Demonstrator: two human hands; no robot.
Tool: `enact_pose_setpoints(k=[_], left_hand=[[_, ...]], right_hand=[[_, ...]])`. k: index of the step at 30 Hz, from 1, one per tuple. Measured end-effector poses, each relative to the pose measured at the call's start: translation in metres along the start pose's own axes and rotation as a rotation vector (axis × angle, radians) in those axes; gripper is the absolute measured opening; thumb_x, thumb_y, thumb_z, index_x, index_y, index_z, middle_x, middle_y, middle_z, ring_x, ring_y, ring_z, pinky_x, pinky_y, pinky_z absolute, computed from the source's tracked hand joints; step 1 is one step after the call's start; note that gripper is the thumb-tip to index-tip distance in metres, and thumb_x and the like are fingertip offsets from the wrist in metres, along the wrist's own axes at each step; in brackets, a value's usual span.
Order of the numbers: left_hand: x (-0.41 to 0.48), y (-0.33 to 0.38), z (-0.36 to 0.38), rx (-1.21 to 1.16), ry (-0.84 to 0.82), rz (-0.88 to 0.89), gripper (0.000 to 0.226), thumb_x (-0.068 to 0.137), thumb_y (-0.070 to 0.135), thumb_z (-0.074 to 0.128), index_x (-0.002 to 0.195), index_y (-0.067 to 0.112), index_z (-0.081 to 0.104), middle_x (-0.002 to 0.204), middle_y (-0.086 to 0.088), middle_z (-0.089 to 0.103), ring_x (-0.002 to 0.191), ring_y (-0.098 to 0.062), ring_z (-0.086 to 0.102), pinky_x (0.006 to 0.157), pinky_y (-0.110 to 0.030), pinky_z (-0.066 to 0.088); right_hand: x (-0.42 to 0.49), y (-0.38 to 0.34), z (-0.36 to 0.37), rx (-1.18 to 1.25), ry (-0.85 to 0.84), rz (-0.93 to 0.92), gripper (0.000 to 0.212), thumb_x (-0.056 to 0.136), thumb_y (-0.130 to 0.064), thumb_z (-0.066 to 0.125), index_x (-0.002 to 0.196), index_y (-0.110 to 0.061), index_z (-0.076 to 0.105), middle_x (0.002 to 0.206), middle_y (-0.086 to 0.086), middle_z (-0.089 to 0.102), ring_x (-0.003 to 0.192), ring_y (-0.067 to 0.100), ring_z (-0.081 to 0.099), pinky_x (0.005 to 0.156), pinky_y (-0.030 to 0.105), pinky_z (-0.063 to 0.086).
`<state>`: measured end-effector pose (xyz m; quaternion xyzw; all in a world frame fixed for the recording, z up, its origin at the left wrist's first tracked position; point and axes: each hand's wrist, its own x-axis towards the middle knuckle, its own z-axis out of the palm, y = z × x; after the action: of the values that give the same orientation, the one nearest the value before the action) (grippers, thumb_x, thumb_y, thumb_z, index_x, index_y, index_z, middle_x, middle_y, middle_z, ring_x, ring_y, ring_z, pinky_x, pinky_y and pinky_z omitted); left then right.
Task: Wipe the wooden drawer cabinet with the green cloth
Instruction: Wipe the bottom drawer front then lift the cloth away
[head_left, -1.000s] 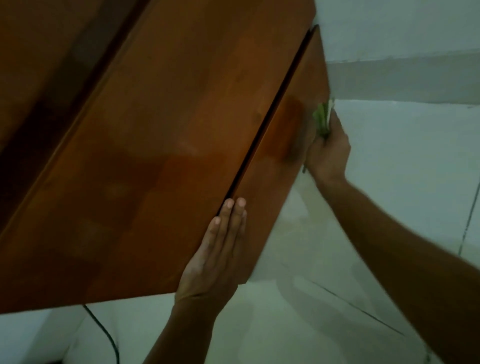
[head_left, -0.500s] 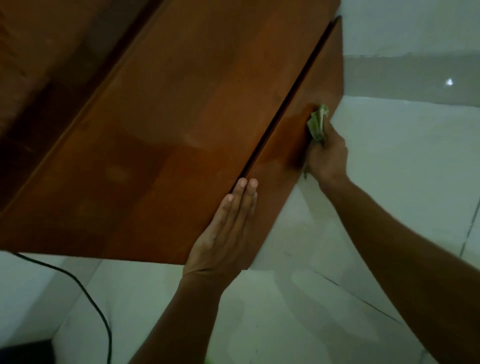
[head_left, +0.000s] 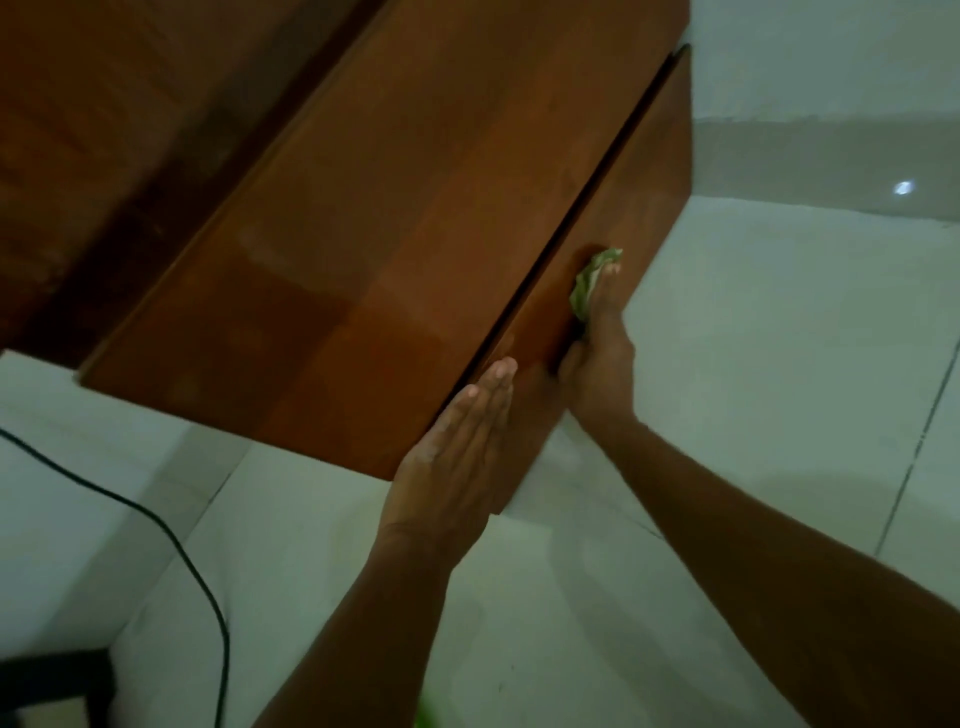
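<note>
Left hand (head_left: 452, 452) stayed flat, fingers straight, on the near corner of the wooden drawer cabinet (head_left: 415, 234). Right hand (head_left: 597, 374), gripping the bunched green cloth (head_left: 589, 283) against the cabinet's side panel, had slid down to just beside the left. Cloth mostly hidden behind the fingers; black cable (head_left: 156, 525) crossed the tiled floor (head_left: 779, 364) at left.

Glossy smooth wooden cabinet (head_left: 395, 249), crumpled green cloth (head_left: 589, 283), shiny floor tiles (head_left: 779, 364)
</note>
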<state>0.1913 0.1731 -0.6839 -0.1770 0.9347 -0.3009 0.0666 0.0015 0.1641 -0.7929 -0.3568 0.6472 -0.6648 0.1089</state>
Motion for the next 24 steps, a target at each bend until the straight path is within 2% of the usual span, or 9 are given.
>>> enact_pose_setpoints(k=[2,4,6,9,12,15,17,19,24], left_hand=[[-0.004,0.004,-0.003,0.114,-0.036,0.019,0.066,0.096,0.014,0.022,0.153,-0.010,-0.002,0.163,-0.027,-0.005,0.153,-0.034,-0.002,0.124,-0.040,0.004],[-0.011,0.006,-0.011,0.114,-0.080,-0.031,0.067,0.096,0.013,0.025,0.153,-0.010,-0.003,0.163,-0.026,-0.009,0.153,-0.033,-0.006,0.124,-0.040,0.002],[-0.018,0.006,-0.011,0.088,-0.106,-0.041,0.066,0.096,0.012,0.023,0.153,-0.008,-0.004,0.164,-0.024,-0.012,0.153,-0.031,-0.009,0.124,-0.040,0.001],[-0.035,0.005,-0.012,0.024,-0.132,-0.072,0.062,0.096,0.012,0.009,0.154,-0.006,-0.003,0.164,-0.022,-0.014,0.153,-0.029,-0.010,0.124,-0.041,0.001],[-0.050,0.004,-0.010,-0.004,-0.145,-0.081,0.062,0.101,0.018,0.017,0.154,-0.005,-0.005,0.164,-0.021,-0.015,0.153,-0.028,-0.011,0.124,-0.042,0.003],[-0.057,0.006,-0.014,-0.055,-0.125,-0.127,0.066,0.106,0.029,0.023,0.154,-0.004,-0.006,0.164,-0.019,-0.017,0.153,-0.027,-0.014,0.124,-0.041,0.003],[-0.056,0.010,-0.019,-0.098,-0.095,-0.164,0.064,0.106,0.031,0.017,0.154,-0.004,-0.006,0.164,-0.018,-0.017,0.153,-0.026,-0.015,0.125,-0.042,0.003],[-0.055,0.013,-0.024,-0.131,-0.106,-0.198,0.065,0.105,0.035,0.013,0.155,-0.004,-0.003,0.165,-0.019,-0.014,0.153,-0.027,-0.014,0.125,-0.042,0.002],[-0.064,0.018,-0.030,-0.191,-0.129,-0.247,0.065,0.106,0.036,0.021,0.155,-0.002,0.003,0.165,-0.019,-0.007,0.154,-0.029,-0.007,0.125,-0.043,0.009]], right_hand=[[0.014,-0.001,-0.008,0.022,0.002,0.192,0.068,0.091,-0.002,0.036,0.155,-0.015,0.021,0.144,0.016,0.049,0.121,0.033,0.057,0.101,0.041,0.050],[0.009,-0.017,-0.020,0.016,0.030,0.148,0.064,0.091,-0.001,0.037,0.154,-0.008,0.026,0.144,0.007,0.049,0.124,0.026,0.057,0.105,0.027,0.046],[-0.025,-0.037,-0.019,0.053,0.048,0.021,0.058,0.093,-0.004,0.034,0.151,0.000,0.028,0.149,0.011,0.044,0.134,0.024,0.051,0.112,0.033,0.041],[-0.087,-0.053,0.002,0.050,-0.133,-0.106,0.053,0.097,0.003,0.039,0.149,0.004,0.027,0.158,0.018,0.027,0.148,0.027,0.027,0.120,0.043,0.028],[-0.107,-0.041,0.018,-0.053,-0.212,-0.185,0.057,0.099,-0.001,0.043,0.152,0.001,0.022,0.161,0.019,0.016,0.151,0.030,0.016,0.117,0.051,0.029],[-0.080,-0.024,0.016,-0.124,-0.140,-0.107,0.064,0.094,-0.001,0.040,0.154,-0.010,0.022,0.161,0.013,0.024,0.148,0.029,0.027,0.116,0.047,0.035],[-0.049,-0.018,0.007,-0.034,-0.053,0.173,0.057,0.097,-0.019,0.043,0.153,-0.019,0.031,0.147,0.000,0.046,0.131,0.022,0.050,0.107,0.027,0.041],[-0.027,-0.023,-0.007,-0.044,-0.076,0.264,0.059,0.096,-0.009,0.043,0.153,-0.015,0.030,0.135,-0.003,0.052,0.117,0.016,0.054,0.092,0.011,0.037],[-0.069,-0.071,-0.023,-0.002,-0.056,-0.070,0.056,0.095,-0.007,0.035,0.151,-0.002,0.030,0.148,0.018,0.047,0.129,0.022,0.052,0.107,0.024,0.042]])
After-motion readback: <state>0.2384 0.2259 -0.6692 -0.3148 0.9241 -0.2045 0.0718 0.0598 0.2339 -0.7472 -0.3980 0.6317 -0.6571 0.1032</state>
